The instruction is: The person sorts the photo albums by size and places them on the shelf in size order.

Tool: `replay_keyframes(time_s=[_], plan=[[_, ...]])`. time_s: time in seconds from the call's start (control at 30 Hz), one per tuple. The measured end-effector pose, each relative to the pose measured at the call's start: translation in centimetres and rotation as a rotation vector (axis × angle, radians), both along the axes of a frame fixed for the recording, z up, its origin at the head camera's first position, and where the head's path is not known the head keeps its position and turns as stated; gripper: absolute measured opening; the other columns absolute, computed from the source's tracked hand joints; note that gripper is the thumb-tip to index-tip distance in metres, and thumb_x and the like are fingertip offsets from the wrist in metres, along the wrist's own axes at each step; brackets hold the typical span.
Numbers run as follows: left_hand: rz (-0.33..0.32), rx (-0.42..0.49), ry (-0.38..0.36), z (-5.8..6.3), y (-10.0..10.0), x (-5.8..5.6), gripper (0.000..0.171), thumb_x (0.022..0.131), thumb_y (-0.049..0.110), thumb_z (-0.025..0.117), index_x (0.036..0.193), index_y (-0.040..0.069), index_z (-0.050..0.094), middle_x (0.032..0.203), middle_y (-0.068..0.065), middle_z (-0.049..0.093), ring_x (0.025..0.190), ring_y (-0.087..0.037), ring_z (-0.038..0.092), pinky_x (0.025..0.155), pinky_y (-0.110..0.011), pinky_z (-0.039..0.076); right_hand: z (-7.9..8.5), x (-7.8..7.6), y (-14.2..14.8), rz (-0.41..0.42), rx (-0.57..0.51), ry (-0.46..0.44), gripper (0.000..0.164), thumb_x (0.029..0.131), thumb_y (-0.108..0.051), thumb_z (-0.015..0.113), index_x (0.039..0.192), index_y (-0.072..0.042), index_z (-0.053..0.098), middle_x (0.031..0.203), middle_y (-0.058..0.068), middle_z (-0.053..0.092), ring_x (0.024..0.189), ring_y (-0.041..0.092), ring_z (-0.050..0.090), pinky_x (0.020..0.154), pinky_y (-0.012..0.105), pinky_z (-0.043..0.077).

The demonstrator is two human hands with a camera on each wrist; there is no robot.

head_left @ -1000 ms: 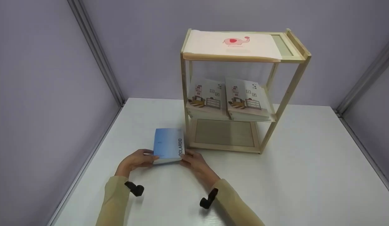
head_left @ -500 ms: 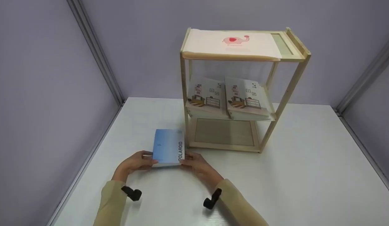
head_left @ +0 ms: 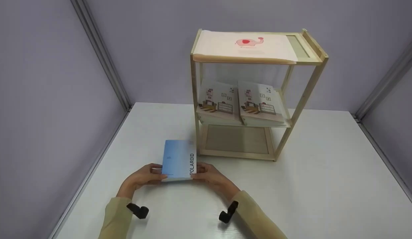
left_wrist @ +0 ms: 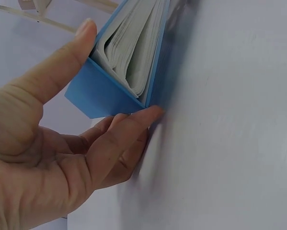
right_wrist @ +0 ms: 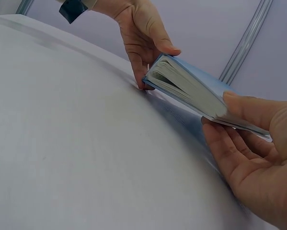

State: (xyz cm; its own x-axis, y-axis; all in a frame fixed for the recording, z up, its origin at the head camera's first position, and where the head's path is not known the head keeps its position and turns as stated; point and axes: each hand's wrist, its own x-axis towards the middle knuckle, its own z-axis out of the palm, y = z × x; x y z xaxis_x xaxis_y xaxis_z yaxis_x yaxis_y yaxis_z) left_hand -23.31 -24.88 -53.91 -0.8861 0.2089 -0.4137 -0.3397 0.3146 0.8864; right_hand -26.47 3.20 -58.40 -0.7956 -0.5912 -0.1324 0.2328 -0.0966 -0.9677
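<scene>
A thick blue photo album [head_left: 179,158] with POLAROID printed along its right side lies between my hands, left of the wooden shelf. My left hand [head_left: 147,175] grips its near left corner, thumb on the cover and fingers at the underside. At the near right corner my right hand [head_left: 211,176] pinches it the same way. In the left wrist view the blue spine [left_wrist: 105,91] faces my palm, and the page edges [left_wrist: 133,48] show. From the right wrist view, the album [right_wrist: 191,88] is held level just above the white tabletop, pages toward the camera.
A wooden shelf rack [head_left: 237,156] stands to the right of the album. Its middle tier holds two illustrated albums [head_left: 219,103] side by side. On top lies a white book [head_left: 222,46] with a pink elephant. Grey walls [head_left: 159,49] enclose the table [head_left: 325,182].
Both hands have drawn the blue album toward me across the head view. Its cover looks flatter to the camera than before. The shelf and its albums have stayed in place.
</scene>
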Motion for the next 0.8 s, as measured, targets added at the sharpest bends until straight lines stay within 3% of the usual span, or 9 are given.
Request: replay_keyframes(time_s=[0.47, 0.8], plan=[[-0.019, -0.058, 0.026, 0.3, 0.0, 1.4, 0.086, 0.074, 0.027, 0.079, 0.138, -0.005, 0.031, 0.128, -0.025, 0.044, 0.102, -0.024, 0.060, 0.087, -0.036, 0.051, 0.4, 0.8, 0.7, 0.106, 0.050, 0.048, 0.060, 0.080, -0.008, 0.071, 0.132, -0.002, 0.042, 0.119, 0.013, 0.058, 0.105, 0.023, 0.059, 0.091, 0.036, 0.049], [-0.050, -0.084, 0.033, -0.2, -0.3, 2.3, 0.086, 0.074, 0.030, 0.079, 0.137, -0.003, 0.032, 0.129, -0.023, 0.043, 0.105, -0.024, 0.057, 0.088, -0.037, 0.050, 0.9, 1.4, 0.7, 0.147, 0.085, 0.048, 0.055, 0.077, -0.010, 0.074, 0.124, -0.003, 0.047, 0.113, 0.011, 0.061, 0.100, 0.021, 0.060, 0.084, 0.032, 0.051]])
